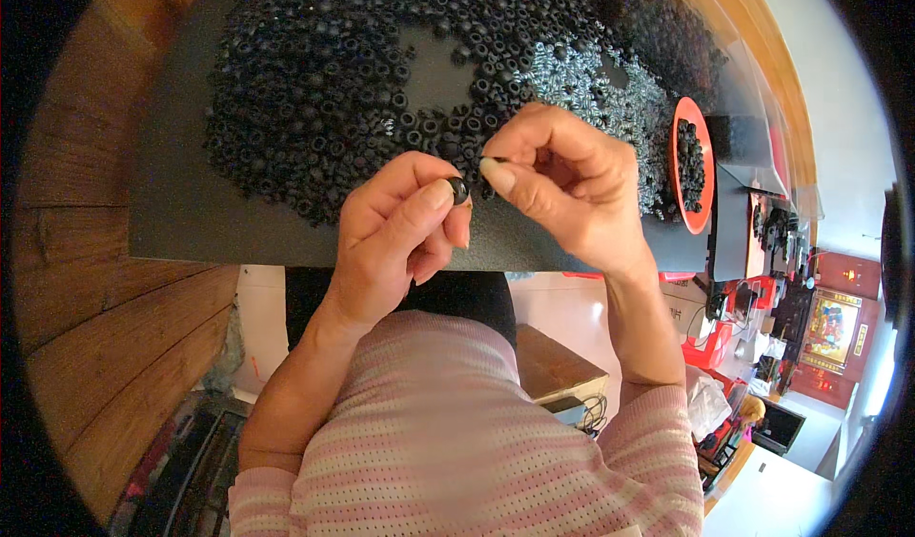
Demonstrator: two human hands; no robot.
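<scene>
Over the near edge of the table, my left hand [396, 227] pinches a small round black plastic piece [457, 190] between thumb and fingertips, its rounded side showing. Just to the right, my right hand [572, 180] is closed in a pinch, a little higher. A tiny dark bit [498, 160] shows at its thumb tip; most of it is hidden by the fingers. The two hands are close but apart. Beyond them spreads a wide heap of hollow black plastic pieces [315, 89]. Small silvery coil springs [591, 84] are piled behind my right hand.
An orange-red bowl [706, 203] of small black parts stands at the table's right. The dark tabletop [219, 237] ends just in front of my body. A clear sheet [762, 80] rises along the right edge. Wooden boards [86, 251] are at the left.
</scene>
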